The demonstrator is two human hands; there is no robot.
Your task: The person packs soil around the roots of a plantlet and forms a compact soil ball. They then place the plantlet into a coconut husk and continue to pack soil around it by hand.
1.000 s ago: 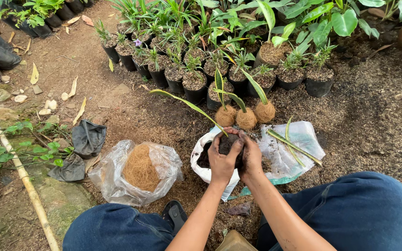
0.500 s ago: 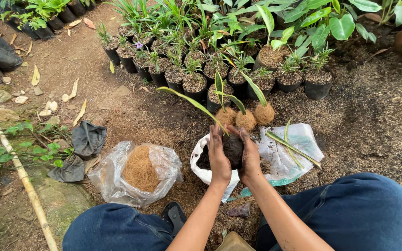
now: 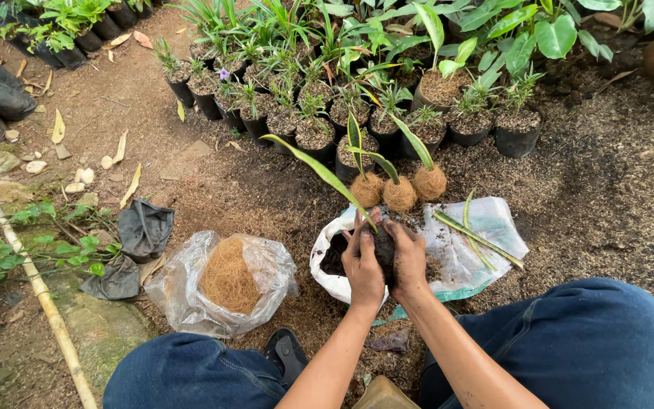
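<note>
While cupped over the white sack; both hands' fingers closed round a dark soil ball.

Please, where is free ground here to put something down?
Bare dirt lies between the clear bag of fibre and the row of black pots. It is crowded around both hands, the white bag and the three fibre balls.

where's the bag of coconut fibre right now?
In the head view, the clear fibre bag lies on the ground left of centre, just left of the white soil bag that both hands work over, beside the person's left knee.
</note>
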